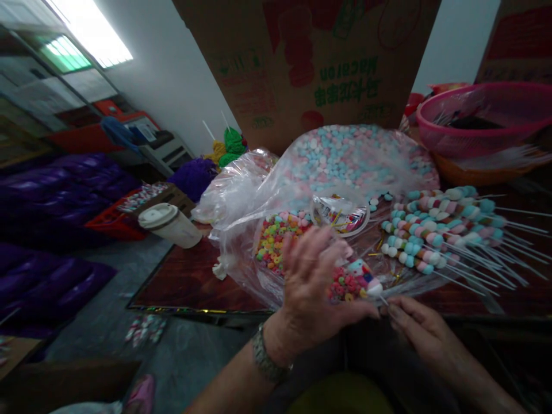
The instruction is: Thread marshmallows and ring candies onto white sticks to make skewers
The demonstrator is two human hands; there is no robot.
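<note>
My left hand (304, 287), with a metal watch on its wrist, is over a clear plastic bag (245, 282) of coloured candy rings (276, 247). Its fingers are outstretched and blurred, and the thumb reaches toward my right hand (420, 328). Thumb and fingers of that right hand pinch the white stick of a marshmallow skewer (366, 279). Pink, blue and white pieces show at the skewer's far end, partly behind my left hand. Several finished marshmallow skewers (440, 227) lie piled to the right. A round tub (340, 213) with shiny packaging and gold ties sits just beyond my left hand.
A large bag of small marshmallows (345, 155) lies behind, against a cardboard box (319, 69). A pink basket (487, 118) stands at the back right. A lidded cup (170, 224) is near the table's (172, 284) left edge. Purple sacks (56, 190) are stacked on the left.
</note>
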